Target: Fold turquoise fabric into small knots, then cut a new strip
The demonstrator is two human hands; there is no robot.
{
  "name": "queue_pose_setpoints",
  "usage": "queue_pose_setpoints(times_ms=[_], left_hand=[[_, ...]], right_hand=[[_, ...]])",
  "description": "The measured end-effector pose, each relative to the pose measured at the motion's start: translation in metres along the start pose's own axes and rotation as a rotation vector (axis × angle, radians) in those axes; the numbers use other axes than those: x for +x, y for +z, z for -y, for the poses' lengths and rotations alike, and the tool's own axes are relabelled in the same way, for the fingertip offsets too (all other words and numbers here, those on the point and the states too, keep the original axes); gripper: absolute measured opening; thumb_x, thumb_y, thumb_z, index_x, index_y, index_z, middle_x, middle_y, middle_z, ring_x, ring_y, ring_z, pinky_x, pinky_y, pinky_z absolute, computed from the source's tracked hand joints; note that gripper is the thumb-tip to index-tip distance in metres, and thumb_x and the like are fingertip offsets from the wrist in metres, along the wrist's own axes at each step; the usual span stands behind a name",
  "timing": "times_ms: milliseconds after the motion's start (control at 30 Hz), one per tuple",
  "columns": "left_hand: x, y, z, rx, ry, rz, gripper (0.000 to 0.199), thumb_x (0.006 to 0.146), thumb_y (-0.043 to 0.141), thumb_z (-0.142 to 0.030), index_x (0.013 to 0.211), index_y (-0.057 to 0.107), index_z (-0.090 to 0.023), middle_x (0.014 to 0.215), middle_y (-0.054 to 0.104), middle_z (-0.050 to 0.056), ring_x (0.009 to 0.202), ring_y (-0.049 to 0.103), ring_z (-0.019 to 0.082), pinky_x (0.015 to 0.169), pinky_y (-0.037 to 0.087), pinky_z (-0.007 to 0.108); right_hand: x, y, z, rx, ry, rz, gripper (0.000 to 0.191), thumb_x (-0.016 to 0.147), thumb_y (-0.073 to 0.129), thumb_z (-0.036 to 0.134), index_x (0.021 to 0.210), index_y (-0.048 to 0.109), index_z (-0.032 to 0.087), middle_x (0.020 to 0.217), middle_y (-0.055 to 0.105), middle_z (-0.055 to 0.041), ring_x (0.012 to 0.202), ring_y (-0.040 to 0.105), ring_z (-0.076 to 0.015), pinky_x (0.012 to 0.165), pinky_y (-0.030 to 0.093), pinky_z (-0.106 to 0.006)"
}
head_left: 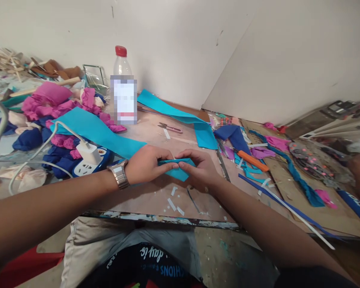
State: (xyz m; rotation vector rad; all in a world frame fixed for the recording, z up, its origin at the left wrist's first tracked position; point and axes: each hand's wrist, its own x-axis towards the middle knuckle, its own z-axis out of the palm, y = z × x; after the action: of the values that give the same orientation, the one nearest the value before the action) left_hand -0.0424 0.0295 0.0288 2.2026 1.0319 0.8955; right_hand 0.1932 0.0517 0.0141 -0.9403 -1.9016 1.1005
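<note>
Both hands meet over the front middle of the table, pinching the end of a turquoise fabric strip [102,134] between thumbs and fingers. My left hand [148,163], with a metal watch [119,175] on its wrist, holds the folded end from the left. On the other side my right hand [201,170] grips it, thumb tip touching the left thumb. The strip runs back to the left, past a power strip. Behind the hands lies another turquoise strip [174,112], its near end bent forward. Small thread snips [171,128] rest beyond my fingers.
A red-capped bottle [121,60] stands at the back. Pink and navy fabric pieces [49,100] pile up at left beside the power strip [90,166] and its cable. At right are an orange-handled cutter [252,161], fabric scraps and a white stick [300,216].
</note>
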Motion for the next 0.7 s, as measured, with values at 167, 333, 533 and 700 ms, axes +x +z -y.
queue_pose_setpoints(times_ms=[167, 333, 533, 700], left_hand=[[0.0019, 0.0005, 0.0027, -0.015, 0.008, -0.079, 0.032, 0.098, 0.064, -0.045, 0.086, 0.075, -0.018, 0.081, 0.076, 0.002, 0.075, 0.066, 0.016, 0.069, 0.045, 0.029], [0.0022, -0.0015, 0.0038, -0.105, -0.022, -0.080, 0.027, 0.098, 0.063, -0.040, 0.087, 0.075, -0.019, 0.084, 0.077, 0.001, 0.078, 0.068, 0.016, 0.074, 0.049, 0.029], [0.0020, -0.0016, 0.0035, -0.093, -0.001, -0.065, 0.033, 0.099, 0.060, -0.045, 0.086, 0.075, -0.019, 0.084, 0.078, 0.002, 0.079, 0.069, 0.017, 0.074, 0.049, 0.030], [0.0036, -0.0016, 0.0037, -0.088, -0.010, -0.121, 0.040, 0.103, 0.053, -0.047, 0.082, 0.070, -0.017, 0.080, 0.074, 0.002, 0.077, 0.066, 0.017, 0.073, 0.048, 0.029]], right_hand=[[-0.0003, 0.0026, 0.0046, -0.058, 0.018, -0.076, 0.036, 0.084, 0.079, 0.055, 0.082, 0.074, 0.019, 0.074, 0.070, -0.0016, 0.066, 0.060, -0.0155, 0.060, 0.049, -0.027], [-0.0017, 0.0025, 0.0070, -0.022, -0.001, -0.039, 0.037, 0.085, 0.077, 0.055, 0.081, 0.071, 0.019, 0.073, 0.067, -0.0009, 0.065, 0.057, -0.0144, 0.059, 0.046, -0.026], [-0.0030, 0.0047, 0.0080, -0.029, -0.001, -0.025, 0.040, 0.089, 0.072, 0.057, 0.078, 0.071, 0.019, 0.070, 0.064, -0.0003, 0.065, 0.055, -0.0142, 0.061, 0.045, -0.028], [-0.0015, 0.0055, 0.0093, -0.055, -0.013, -0.077, 0.042, 0.089, 0.072, 0.057, 0.073, 0.069, 0.019, 0.066, 0.061, 0.0007, 0.061, 0.051, -0.0131, 0.059, 0.043, -0.028]])
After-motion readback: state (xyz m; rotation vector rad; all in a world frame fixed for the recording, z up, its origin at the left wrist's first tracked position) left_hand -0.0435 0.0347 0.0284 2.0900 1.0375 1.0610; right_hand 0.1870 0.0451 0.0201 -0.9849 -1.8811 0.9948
